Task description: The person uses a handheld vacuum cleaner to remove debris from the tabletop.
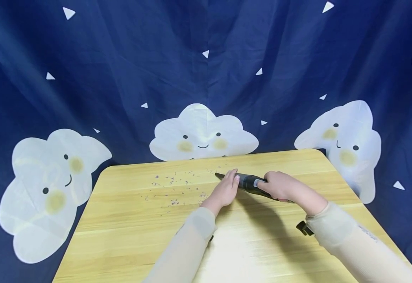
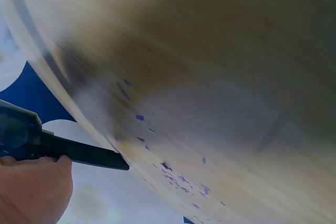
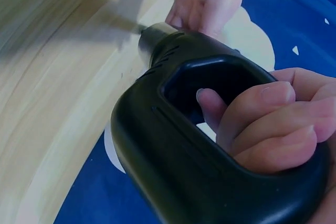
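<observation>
A black handheld vacuum with a narrow nozzle points left, its tip low over the back part of the table. My right hand grips its handle; in the right wrist view the fingers curl through the loop of the black body. My left hand holds the nozzle part near the front, and the left wrist view shows part of that hand against it. Small purple scraps lie scattered to the left of the tip, also visible in the left wrist view.
The light wooden table has rounded back corners. Behind it hangs a dark blue curtain with white triangles and smiling clouds. Shadows of the arms and vacuum fall across the table's right part.
</observation>
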{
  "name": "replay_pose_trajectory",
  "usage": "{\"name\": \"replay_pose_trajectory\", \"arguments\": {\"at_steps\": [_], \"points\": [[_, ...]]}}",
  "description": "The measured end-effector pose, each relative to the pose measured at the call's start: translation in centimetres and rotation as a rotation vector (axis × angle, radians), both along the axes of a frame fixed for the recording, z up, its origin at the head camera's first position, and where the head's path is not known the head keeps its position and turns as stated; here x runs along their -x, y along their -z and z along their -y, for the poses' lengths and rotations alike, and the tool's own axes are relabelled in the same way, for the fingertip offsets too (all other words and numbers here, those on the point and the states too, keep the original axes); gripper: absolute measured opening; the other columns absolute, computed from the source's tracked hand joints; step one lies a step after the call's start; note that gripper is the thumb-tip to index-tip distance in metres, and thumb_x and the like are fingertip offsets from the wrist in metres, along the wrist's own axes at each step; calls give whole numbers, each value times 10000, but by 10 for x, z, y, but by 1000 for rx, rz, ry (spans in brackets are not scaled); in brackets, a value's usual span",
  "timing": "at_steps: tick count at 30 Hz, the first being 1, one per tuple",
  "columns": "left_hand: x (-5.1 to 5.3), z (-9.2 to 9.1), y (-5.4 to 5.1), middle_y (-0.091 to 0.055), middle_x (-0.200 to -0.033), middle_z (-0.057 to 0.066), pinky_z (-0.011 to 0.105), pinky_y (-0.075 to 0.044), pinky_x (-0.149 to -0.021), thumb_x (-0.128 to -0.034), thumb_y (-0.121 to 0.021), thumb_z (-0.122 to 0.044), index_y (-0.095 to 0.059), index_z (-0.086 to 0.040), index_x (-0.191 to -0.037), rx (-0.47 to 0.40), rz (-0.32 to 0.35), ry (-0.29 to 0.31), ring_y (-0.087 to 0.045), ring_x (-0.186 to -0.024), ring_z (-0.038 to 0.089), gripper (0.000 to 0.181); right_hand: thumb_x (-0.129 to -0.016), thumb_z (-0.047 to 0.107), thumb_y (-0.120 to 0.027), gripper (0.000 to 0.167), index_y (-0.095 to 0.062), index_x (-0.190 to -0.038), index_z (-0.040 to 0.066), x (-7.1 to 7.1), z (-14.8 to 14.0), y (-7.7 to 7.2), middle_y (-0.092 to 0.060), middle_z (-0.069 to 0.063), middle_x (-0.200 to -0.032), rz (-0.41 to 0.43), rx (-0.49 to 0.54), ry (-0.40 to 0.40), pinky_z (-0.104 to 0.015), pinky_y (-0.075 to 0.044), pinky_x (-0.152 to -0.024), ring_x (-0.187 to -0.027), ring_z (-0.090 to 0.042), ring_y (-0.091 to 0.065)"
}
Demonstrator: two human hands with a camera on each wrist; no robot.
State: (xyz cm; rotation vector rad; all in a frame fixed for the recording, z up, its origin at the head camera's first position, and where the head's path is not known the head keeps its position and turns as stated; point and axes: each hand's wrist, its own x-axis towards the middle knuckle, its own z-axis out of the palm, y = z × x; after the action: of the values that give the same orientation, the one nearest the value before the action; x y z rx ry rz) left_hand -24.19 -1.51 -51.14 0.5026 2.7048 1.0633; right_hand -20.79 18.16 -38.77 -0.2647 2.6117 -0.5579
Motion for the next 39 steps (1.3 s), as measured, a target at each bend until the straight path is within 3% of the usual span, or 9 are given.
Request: {"name": "replay_pose_trajectory", "arguments": {"at_steps": [5,30,39], "points": [[4,2,0,-151,-1667,59,450,-190,-1220,-1082,-104,-497,-161,-157,-1616,2,10,-11,-198,-1510,264,635,-986,356,-448,360,-583,-916,30,1,5,1,-551,-30,-605,-18,-10,25,-257,-405,-394,-414,-132,-473],[28,10,5,-176,-1661,67,458,-215,-1211,-1092,-126,-465,-198,-171,-1611,-39,20,-58,-243,-1495,290,601,-1011,317,-448,369,-581,-836,21,4,38,10,-588,-117,-724,-151,-122,5,-345,-474,-545,-596,-244,-572],[27,8,3,-194,-1659,53,437,-222,-1212,-1096,-126,-453,-201,-170,-1610,-26,24,-51,-260,-1489,281,591,-1024,303,-476,362,-583,-834,13,-3,42,13,-571,-116,-725,-209,-189,-15,-403,-497,-594,-623,-260,-563]]}}
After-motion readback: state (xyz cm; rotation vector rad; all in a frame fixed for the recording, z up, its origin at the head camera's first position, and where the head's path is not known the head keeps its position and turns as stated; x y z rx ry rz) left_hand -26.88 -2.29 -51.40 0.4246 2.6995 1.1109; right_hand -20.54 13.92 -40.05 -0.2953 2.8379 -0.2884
